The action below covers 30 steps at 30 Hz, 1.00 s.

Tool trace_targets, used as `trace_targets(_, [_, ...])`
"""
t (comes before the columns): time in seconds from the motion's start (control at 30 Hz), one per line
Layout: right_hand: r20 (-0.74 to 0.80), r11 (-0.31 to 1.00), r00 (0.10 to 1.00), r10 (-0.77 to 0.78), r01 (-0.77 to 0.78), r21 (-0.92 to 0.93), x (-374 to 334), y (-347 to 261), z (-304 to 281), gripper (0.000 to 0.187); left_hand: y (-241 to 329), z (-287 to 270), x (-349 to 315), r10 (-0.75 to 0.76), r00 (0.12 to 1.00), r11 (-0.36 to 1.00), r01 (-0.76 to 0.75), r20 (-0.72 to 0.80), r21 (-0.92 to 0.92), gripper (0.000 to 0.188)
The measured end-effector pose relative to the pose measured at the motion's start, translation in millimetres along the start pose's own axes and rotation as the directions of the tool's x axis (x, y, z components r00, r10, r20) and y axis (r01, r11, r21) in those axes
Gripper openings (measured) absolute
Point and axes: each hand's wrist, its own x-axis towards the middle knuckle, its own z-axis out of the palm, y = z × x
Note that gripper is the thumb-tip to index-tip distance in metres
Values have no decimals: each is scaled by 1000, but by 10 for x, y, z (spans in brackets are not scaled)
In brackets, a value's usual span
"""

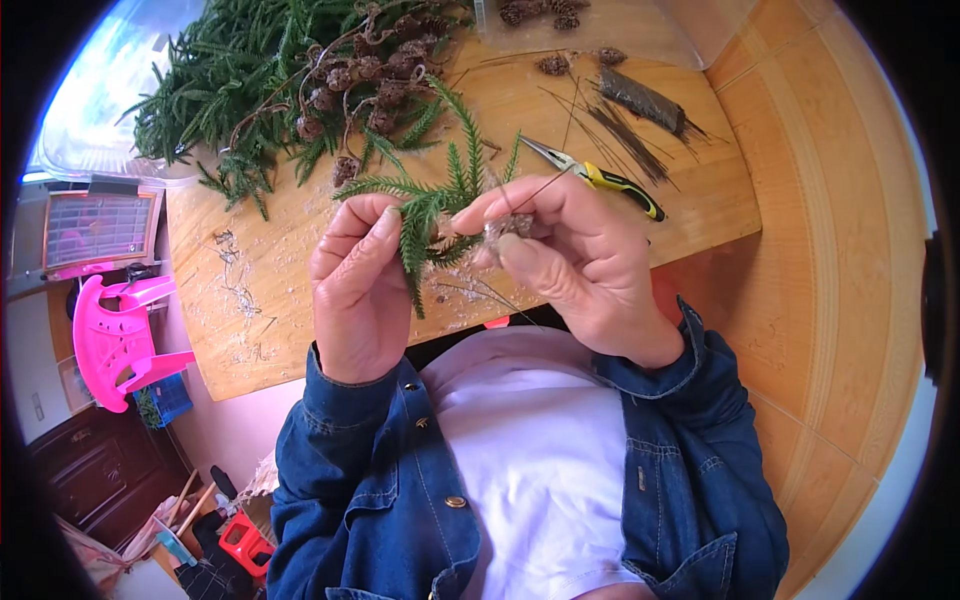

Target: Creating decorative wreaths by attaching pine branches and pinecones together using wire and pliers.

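Observation:
Above the near edge of the wooden table, both my hands are raised close together. My left hand (362,275) is closed, thumb and fingers pinching a green pine sprig (424,212) whose needled tips spread up and to the right. In my right hand (598,262), thumb and forefinger grip a small brown pine cone (512,228) against the sprig's right side. A thin dark wire (548,186) sticks up from that cone. Fingers partly hide where the cone and sprig meet. Just beyond my right hand lie long-nose pliers (600,178) with yellow and black handles.
Green pine branches (235,85) pile up at the far left, with stemmed brown cones (375,80) on them. Loose dark wires (632,140) and a wire bundle (642,97) lie at the far right. Clear plastic containers stand behind. A pink stool (110,335) is left of the table (205,320).

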Motion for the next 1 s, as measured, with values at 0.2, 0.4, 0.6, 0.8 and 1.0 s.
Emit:
trace_targets(0.2, [-86, 998, 995, -41, 45, 47, -39, -21, -55, 23, -20, -40, -24, 77, 997, 997, -77, 15, -21, 13])
trace_targets(0.4, [35, 977, 998, -45, 51, -206, -48, 94, -128, 26, -17, -42, -59, 148, 988, 987, -145, 39, -63, 14])
trace_targets(0.6, [51, 989, 994, 94, -100, 110, -36, 67, -114, 28, -38, -42, -40, 111, 986, 984, -92, 121, -152, 16])
trace_targets(0.8, [-21, 984, 989, 147, -144, 108, 3, 14, -104, 27, -48, 73, -80, 156, 980, 987, -149, 125, -62, 21])
trace_targets(1.0, [-116, 992, 993, 13, 2, 127, -22, 115, -78, 26, -60, 96, -100, 194, 976, 975, -203, 99, 94, 27])
